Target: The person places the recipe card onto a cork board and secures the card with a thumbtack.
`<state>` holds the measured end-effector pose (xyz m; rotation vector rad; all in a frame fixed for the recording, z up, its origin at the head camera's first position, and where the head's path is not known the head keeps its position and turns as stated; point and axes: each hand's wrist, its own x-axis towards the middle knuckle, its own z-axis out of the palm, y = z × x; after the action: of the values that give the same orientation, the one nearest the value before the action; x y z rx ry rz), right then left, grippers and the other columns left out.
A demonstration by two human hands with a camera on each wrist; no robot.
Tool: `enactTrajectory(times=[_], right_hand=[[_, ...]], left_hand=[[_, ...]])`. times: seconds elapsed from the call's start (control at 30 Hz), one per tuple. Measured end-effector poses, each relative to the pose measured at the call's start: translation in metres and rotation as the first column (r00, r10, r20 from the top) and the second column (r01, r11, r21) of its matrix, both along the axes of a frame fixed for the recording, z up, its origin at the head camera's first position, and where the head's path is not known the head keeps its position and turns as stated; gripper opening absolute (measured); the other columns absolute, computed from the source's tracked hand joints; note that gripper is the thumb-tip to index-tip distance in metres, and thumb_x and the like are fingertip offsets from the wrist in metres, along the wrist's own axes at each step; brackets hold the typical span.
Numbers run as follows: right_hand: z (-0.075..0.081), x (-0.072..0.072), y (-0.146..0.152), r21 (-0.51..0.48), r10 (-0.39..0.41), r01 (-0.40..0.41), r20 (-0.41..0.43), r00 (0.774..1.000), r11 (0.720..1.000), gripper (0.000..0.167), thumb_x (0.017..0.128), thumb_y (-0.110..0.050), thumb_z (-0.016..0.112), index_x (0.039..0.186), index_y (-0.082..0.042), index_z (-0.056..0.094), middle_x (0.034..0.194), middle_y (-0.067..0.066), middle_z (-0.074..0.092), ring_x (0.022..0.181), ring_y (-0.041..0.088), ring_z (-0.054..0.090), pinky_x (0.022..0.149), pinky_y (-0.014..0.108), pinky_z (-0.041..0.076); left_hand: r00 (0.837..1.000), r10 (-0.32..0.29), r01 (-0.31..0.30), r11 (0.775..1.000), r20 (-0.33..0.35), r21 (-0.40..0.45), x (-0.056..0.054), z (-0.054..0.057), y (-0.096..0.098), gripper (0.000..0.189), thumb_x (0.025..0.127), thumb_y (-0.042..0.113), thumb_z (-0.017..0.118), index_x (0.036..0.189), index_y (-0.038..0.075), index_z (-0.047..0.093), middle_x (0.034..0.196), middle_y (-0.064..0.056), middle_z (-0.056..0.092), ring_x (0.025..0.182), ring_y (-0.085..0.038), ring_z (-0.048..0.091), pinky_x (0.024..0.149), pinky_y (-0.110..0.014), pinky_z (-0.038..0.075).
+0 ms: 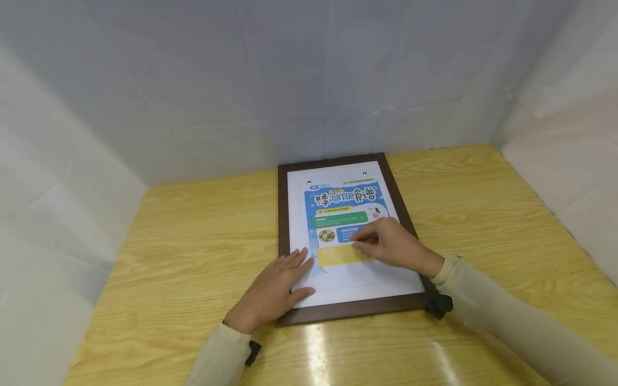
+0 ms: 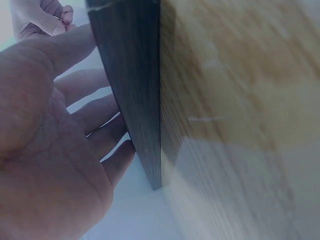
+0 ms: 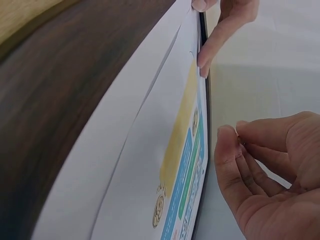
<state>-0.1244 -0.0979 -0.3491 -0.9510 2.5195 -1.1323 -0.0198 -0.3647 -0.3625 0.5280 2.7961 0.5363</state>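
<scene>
A printed poster (image 1: pixel 338 217) with Chinese lettering and blue, green and yellow blocks lies on a white board with a dark brown frame (image 1: pixel 352 308). Two silver thumbtacks, a left one (image 1: pixel 309 183) and a right one (image 1: pixel 364 173), sit along its top. My left hand (image 1: pixel 270 294) rests at the board's lower left, fingers extended over the frame onto the sheet. Above the poster's lower half, my right hand (image 1: pixel 393 244) pinches a tiny thumbtack (image 3: pixel 240 140) between thumb and fingertips; it is mostly hidden. In the right wrist view, the sheet's near edge stands slightly off the white surface.
Another silver thumbtack (image 1: pixel 460 255) lies on the wooden table (image 1: pixel 193 241), right of the frame and beside the right sleeve. White sheeting (image 1: pixel 299 80) hangs behind the table and along both sides. The board's top edge is close to the back sheeting.
</scene>
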Motion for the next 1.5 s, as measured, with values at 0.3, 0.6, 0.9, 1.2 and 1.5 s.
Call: enactTrajectory(times=[0.3, 0.6, 0.9, 1.2, 1.5], right_hand=[[0.000, 0.001, -0.007, -0.030, 0.063, -0.062, 0.029, 0.998, 0.998, 0.013, 0.093, -0.004, 0.073, 0.103, 0.000, 0.079, 0.091, 0.007, 0.077, 0.066, 0.008, 0.064, 0.058, 0.026, 0.056], [-0.005, 0.006, -0.025, -0.013, 0.152, -0.151, 0.050, 0.987, 0.988, 0.012, 0.092, 0.002, 0.071, 0.101, 0.001, 0.079, 0.082, 0.003, 0.074, 0.064, 0.005, 0.063, 0.057, 0.024, 0.056], [-0.012, 0.012, -0.050, -0.077, 0.237, -0.225, 0.220, 0.946, 0.971, 0.006, 0.090, 0.002, 0.074, 0.089, -0.003, 0.076, 0.070, 0.002, 0.070, 0.059, 0.009, 0.064, 0.057, 0.024, 0.056], [-0.016, 0.016, -0.065, -0.052, 0.241, -0.237, 0.335, 0.911, 0.970, 0.010, 0.092, 0.002, 0.071, 0.091, -0.002, 0.079, 0.066, 0.002, 0.069, 0.056, 0.011, 0.063, 0.054, 0.024, 0.056], [-0.012, 0.019, -0.072, 0.010, 0.219, -0.241, 0.387, 0.896, 0.970, 0.008, 0.090, 0.003, 0.073, 0.085, -0.003, 0.075, 0.066, 0.003, 0.068, 0.054, 0.012, 0.062, 0.052, 0.026, 0.055]], left_hand=[[1.000, 0.001, -0.001, 1.000, -0.003, -0.003, -0.001, 0.003, 0.000, 0.062, 0.101, 0.038, 0.063, 0.151, 0.006, 0.047, 0.162, -0.012, 0.031, 0.150, -0.028, 0.027, 0.123, -0.049, 0.021], [1.000, -0.017, 0.017, 1.000, -0.015, -0.010, -0.005, 0.002, 0.000, 0.062, 0.101, 0.039, 0.063, 0.151, 0.006, 0.047, 0.162, -0.012, 0.031, 0.150, -0.028, 0.029, 0.123, -0.048, 0.022], [1.000, -0.013, 0.013, 1.000, -0.017, -0.007, -0.005, 0.000, 0.000, 0.062, 0.100, 0.039, 0.064, 0.150, 0.006, 0.048, 0.161, -0.013, 0.033, 0.150, -0.029, 0.030, 0.123, -0.049, 0.023], [0.999, -0.033, 0.033, 0.999, -0.024, 0.017, -0.003, 0.001, -0.001, 0.061, 0.101, 0.036, 0.064, 0.150, 0.004, 0.047, 0.160, -0.015, 0.034, 0.149, -0.031, 0.030, 0.122, -0.051, 0.023], [1.000, -0.023, 0.024, 1.000, -0.017, 0.012, -0.002, 0.001, -0.001, 0.062, 0.100, 0.035, 0.065, 0.150, 0.003, 0.047, 0.160, -0.015, 0.034, 0.149, -0.032, 0.030, 0.122, -0.050, 0.023]])
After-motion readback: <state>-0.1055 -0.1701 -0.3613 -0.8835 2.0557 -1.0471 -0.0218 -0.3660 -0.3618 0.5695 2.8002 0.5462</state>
